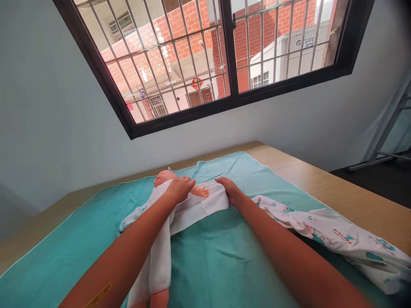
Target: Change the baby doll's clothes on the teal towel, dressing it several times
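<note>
A baby doll (165, 176) lies on its back in white clothing, its head away from me and one bare hand (201, 191) showing. My left hand (181, 188) is closed over the doll's upper body, near that arm; the fingertips are partly hidden. Out to the side, my right hand (228, 191) pinches the edge of the white garment (205, 207), which is stretched out flat from the doll. One white-clad leg (161, 261) reaches toward me past my left forearm. Patterned cloth (133, 217) shows beside the doll, partly covered by it.
A teal cloth (218, 261) is spread over a wooden table (308, 184). Rumpled patterned white baby clothing (346, 239) lies to the right. Behind the table are a wall and a black-framed barred window (236, 85). A metal frame (380, 141) stands at far right.
</note>
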`<state>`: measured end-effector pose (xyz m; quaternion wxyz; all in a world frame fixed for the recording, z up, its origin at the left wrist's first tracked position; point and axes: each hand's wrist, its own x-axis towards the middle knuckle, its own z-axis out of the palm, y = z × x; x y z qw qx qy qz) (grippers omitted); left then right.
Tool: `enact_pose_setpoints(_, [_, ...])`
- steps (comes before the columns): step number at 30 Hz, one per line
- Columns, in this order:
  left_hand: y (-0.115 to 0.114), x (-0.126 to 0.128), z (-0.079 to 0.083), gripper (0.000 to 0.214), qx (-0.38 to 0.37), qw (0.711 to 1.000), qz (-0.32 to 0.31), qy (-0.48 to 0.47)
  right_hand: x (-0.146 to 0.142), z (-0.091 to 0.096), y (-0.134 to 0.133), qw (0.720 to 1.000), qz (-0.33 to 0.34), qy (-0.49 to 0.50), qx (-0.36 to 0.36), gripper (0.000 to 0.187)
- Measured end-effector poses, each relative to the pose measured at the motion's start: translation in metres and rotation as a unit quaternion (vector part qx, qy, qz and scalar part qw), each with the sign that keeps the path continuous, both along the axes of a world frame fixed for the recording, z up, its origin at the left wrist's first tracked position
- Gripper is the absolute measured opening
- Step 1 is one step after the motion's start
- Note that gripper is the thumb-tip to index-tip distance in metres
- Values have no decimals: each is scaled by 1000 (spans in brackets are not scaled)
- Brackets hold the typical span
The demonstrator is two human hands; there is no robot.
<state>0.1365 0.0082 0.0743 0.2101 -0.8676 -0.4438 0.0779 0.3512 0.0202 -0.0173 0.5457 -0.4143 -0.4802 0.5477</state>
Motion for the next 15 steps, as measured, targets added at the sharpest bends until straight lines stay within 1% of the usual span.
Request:
enact_pose_setpoints(3, [1, 0, -2, 33, 9, 1000, 3, 20, 0, 0, -3, 998, 35, 46, -16, 30])
enact_pose_setpoints(5, [3, -1, -3, 31, 13, 999, 8, 30, 1, -1, -4, 993, 65, 91, -39, 28])
enact_pose_setpoints(8, [8, -3, -1, 25, 19, 999, 24, 41, 4, -1, -3, 975, 111, 169, -90, 25])
enact_pose_setpoints(10, [11, -6, 2, 23, 22, 998, 42, 47, 6, -1, -2, 963, 132, 209, -109, 23])
enact_pose_setpoints(13, [13, -8, 2, 19, 26, 997, 66, 43, 6, -1, -3, 951, 151, 242, -117, 21])
enact_pose_setpoints(15, [13, -7, -3, 17, 22, 997, 69, 28, 4, 3, -6, 947, 166, 242, -128, 21])
